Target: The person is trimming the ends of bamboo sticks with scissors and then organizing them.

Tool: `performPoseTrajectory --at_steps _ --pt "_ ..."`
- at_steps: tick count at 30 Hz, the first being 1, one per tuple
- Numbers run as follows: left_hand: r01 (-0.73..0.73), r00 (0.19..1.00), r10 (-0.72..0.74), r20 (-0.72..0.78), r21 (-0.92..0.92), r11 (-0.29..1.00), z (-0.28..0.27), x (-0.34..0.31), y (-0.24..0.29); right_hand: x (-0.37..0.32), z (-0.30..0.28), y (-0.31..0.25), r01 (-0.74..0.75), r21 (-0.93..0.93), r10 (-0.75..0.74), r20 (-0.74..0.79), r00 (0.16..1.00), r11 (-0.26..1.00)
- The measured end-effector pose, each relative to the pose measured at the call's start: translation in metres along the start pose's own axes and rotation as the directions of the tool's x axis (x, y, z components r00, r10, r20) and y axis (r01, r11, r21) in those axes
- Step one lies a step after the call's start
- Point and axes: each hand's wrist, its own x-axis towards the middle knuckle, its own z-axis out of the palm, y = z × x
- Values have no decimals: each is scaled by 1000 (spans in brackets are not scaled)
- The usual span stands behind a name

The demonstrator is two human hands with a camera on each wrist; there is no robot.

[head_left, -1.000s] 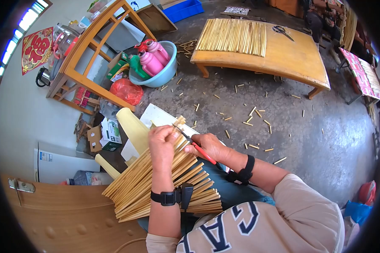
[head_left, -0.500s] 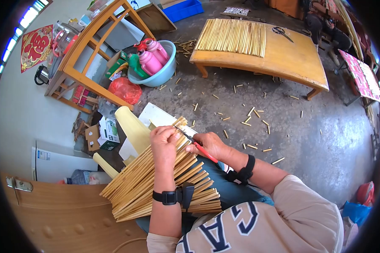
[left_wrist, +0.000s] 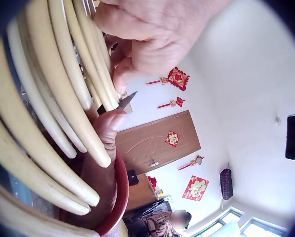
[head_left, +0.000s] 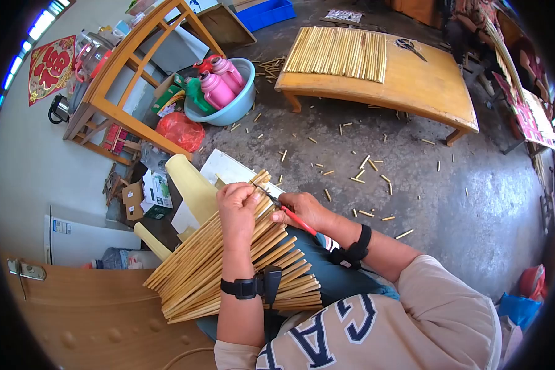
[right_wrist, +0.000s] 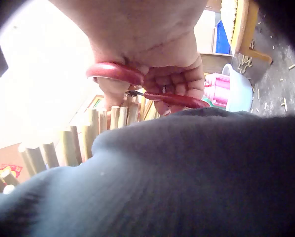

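Across the person's lap lies a fanned mat of thin yellow sticks (head_left: 191, 265). The left hand (head_left: 237, 216) pinches stick ends near the mat's upper end; the left wrist view shows its curled fingers (left_wrist: 122, 74) against them. Red-handled scissors (head_left: 299, 221) are gripped by the right hand (head_left: 307, 211), their blades at the sticks beside the left fingertips. A dark blade tip (left_wrist: 127, 100) shows between the left fingers and the right thumb in the left wrist view. In the right wrist view, a red handle loop (right_wrist: 115, 73) rests around the right hand's thumb side.
A low wooden table (head_left: 428, 80) bears a row of sticks (head_left: 339, 54) and black scissors (head_left: 410, 48). Cut stick pieces (head_left: 365, 162) litter the floor. A blue basin (head_left: 243, 102) with pink flasks stands beside a wooden frame (head_left: 129, 129). A wooden panel (head_left: 92, 314) lies at lower left.
The head view has shifted slightly. Both hands keep nearly the same places on the sticks and scissors. At the far right, a long bundle beside another person has changed position.
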Motion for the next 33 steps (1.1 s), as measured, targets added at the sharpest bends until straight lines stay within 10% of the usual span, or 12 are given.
performPoseTrajectory --at_steps 27,33 --pt "11 999 -12 42 21 1000 1 -1 1 2 -2 6 32 6 -32 35 999 999" --pt "67 995 -68 68 29 997 -3 -1 4 -3 -8 16 -55 319 -5 185 983 946"
